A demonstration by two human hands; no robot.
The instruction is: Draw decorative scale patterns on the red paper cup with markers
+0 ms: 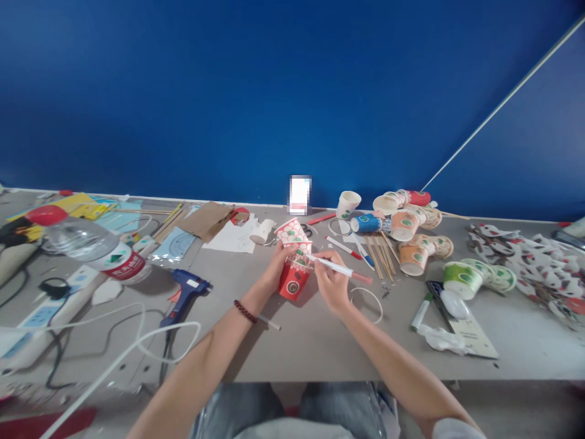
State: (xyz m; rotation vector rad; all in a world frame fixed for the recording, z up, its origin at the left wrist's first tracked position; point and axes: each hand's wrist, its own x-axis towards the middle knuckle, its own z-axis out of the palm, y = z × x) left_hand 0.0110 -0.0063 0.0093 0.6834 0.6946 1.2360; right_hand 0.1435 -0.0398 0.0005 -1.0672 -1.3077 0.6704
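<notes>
Around the side of a red-and-white paper cup [295, 283], my left hand [276, 268] is closed, keeping it tilted over the table. A patterned white and red paper piece [292, 231] rises from the cup's top; whether it is a second cup or a cut part I cannot tell. My right hand [333, 281] grips a white marker [336, 266] with a reddish end pointing right. The marker's tip meets or nearly meets the cup's patterned upper part; the exact contact is hidden. A beaded bracelet [245, 311] circles my left wrist.
Left of my arms lie a blue glue gun [185, 296], a large water bottle [98, 247] and a power strip [50, 317]. To the right are wooden sticks [381, 256], orange paper cups [412, 259], a green cup [461, 278] and a green marker [421, 312]. A blue wall [274, 91] stands behind.
</notes>
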